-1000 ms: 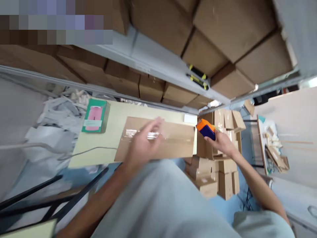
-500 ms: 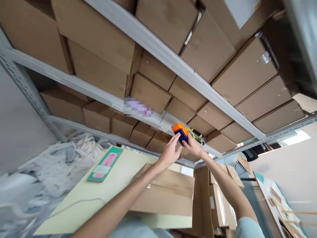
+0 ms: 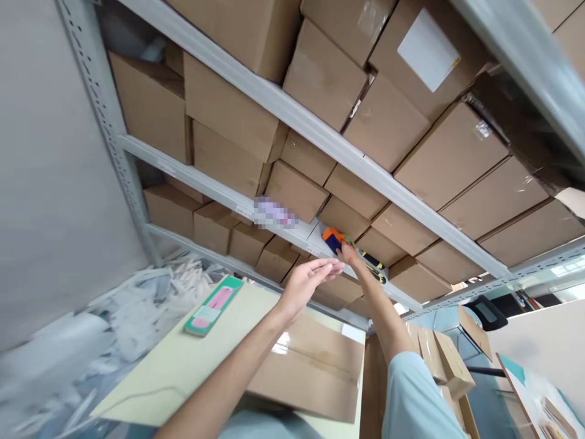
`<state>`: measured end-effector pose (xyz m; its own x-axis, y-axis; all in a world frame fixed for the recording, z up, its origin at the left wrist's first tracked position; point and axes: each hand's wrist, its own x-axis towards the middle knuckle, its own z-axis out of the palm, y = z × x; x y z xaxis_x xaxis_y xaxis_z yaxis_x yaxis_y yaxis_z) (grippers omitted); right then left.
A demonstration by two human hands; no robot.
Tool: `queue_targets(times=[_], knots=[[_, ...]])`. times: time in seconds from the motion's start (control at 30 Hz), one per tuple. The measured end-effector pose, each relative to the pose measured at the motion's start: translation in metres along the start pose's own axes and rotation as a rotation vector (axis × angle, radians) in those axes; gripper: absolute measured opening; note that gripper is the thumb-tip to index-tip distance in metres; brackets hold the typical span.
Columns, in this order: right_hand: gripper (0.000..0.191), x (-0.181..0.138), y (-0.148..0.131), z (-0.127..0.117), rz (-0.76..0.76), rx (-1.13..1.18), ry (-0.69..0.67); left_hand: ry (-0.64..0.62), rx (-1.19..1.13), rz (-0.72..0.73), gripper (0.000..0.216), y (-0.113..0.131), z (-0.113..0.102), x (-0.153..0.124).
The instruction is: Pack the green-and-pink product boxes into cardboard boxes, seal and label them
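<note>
My right hand (image 3: 350, 252) is reached out to the shelf ledge, its fingers closed on an orange and dark-blue tool (image 3: 333, 239) whose exact kind I cannot make out. The tool is at the ledge, and part of it is behind my fingers. Just right of it on the ledge lie black-and-yellow cutters (image 3: 372, 260), partly covered by my right wrist. My left hand (image 3: 308, 279) hovers in front of the shelf with its fingers stretched out together and nothing visible in it. Below that hand, a taped cardboard box (image 3: 311, 378) sits on the pale table (image 3: 159, 372).
Cardboard boxes (image 3: 315, 79) fill the metal shelving (image 3: 320, 137) ahead. A green-and-pink package (image 3: 214, 306) rests on the table's left part. White packing scraps (image 3: 137, 305) are heaped to the left. More cartons (image 3: 450, 366) stand at the right.
My right hand has brought the orange and dark-blue tool to the ledge. My left hand has come away from the tool, toward me. The camera view has shifted.
</note>
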<state>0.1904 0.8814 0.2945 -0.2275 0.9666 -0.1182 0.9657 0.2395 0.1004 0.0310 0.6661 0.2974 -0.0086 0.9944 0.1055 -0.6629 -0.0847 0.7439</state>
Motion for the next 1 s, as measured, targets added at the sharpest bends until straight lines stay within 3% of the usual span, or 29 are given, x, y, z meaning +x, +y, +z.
queue_targets(times=[0.17, 0.27, 0.33, 0.47, 0.6, 1.0], knots=[[0.054, -0.026, 0.008, 0.013, -0.017, 0.063, 0.203, 0.082, -0.066, -0.028, 0.053, 0.019, 0.011, -0.033], [0.048, -0.077, 0.014, 0.018, -0.221, 0.338, 0.507, 0.113, -0.006, -0.042, 0.048, 0.025, 0.012, -0.049], [0.042, -0.124, 0.013, 0.015, -0.349, 0.518, 0.615, 0.12, 0.052, -0.047, 0.044, 0.026, 0.012, -0.057], [0.03, -0.217, -0.004, -0.006, -0.431, 0.694, 0.603, 0.127, 0.219, -0.065, 0.038, 0.02, 0.018, -0.069], [0.025, -0.269, -0.022, -0.018, -0.421, 0.742, 0.548, 0.13, 0.333, -0.118, 0.038, 0.009, 0.025, -0.076], [0.023, -0.298, -0.031, -0.002, -0.324, 0.741, 0.594, 0.109, 0.32, -0.165, 0.032, -0.012, 0.025, -0.08]])
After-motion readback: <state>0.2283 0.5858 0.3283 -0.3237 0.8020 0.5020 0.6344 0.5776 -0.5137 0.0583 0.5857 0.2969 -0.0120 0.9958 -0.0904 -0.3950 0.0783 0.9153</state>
